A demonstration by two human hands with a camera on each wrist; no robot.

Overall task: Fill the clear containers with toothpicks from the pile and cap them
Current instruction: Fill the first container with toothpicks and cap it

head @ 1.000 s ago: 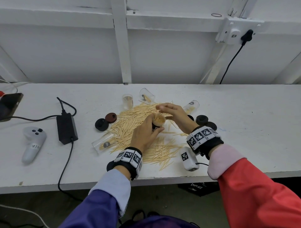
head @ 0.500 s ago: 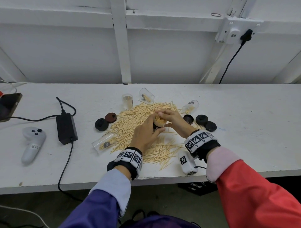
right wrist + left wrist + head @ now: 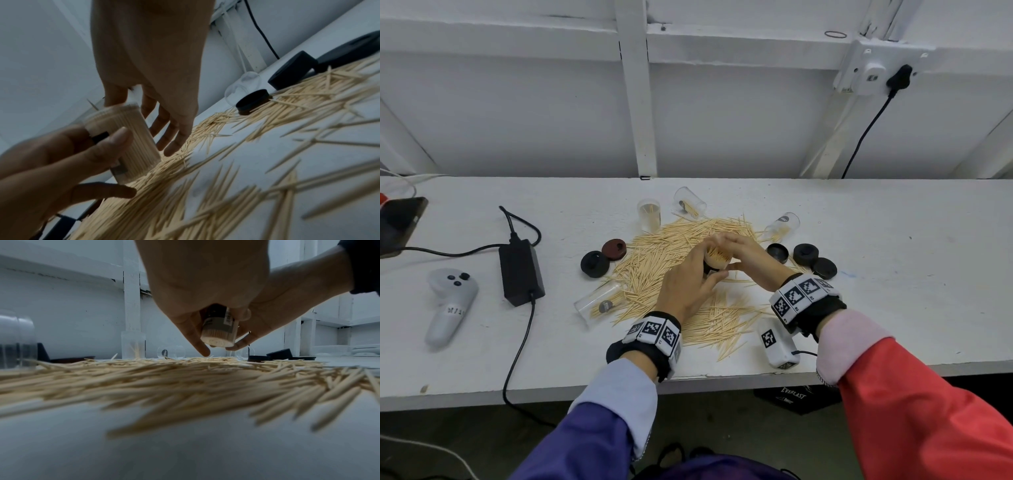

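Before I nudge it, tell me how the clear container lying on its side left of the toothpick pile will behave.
The container lying on its side is a smooth cylinder, so it will probably roll rather than slide. It holds only a few toothpicks, so it is likely very light and could skitter away. Its open mouth faces the toothpick pile, so the loose sticks inside may spill out.

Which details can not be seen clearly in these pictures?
- Head view: the right hand covers the mouth of the full clear plastic toothpick container; a gap there cannot be judged.
- Right wrist view: the container's black label is blurred and under the left hand's grip.
- Left wrist view: nearest loose wooden toothpicks are blurred.
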